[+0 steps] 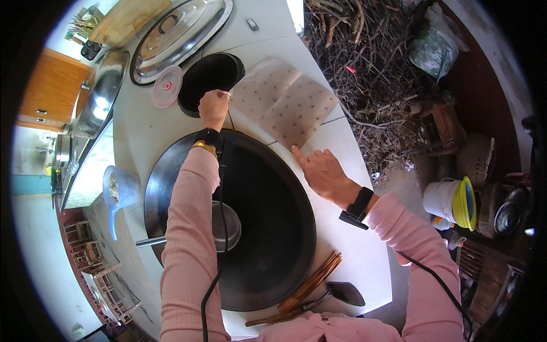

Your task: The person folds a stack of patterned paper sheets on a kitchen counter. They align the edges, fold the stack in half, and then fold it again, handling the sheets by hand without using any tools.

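A thin beige sheet with a small dark print and a crease (284,100) lies on the white tiled stove top (348,160). My left hand (213,109) reaches over the large black wok (273,239) and pinches the sheet's left corner beside a round black opening (209,77). With its index finger stretched out, my right hand (324,175) is at the sheet's near corner; the fingertip seems to touch it. The other fingers are loosely curled, holding nothing. In the wok sits a metal ladle (230,226), partly hidden by my left sleeve.
A clear round lid (167,86) leans by the opening, near a big steel lid (179,38). A blue dipper (122,187) stands left of the wok. A split-bamboo brush (312,280) and a spatula (345,293) lie close to me. Brushwood (367,77) is piled beyond the right edge.
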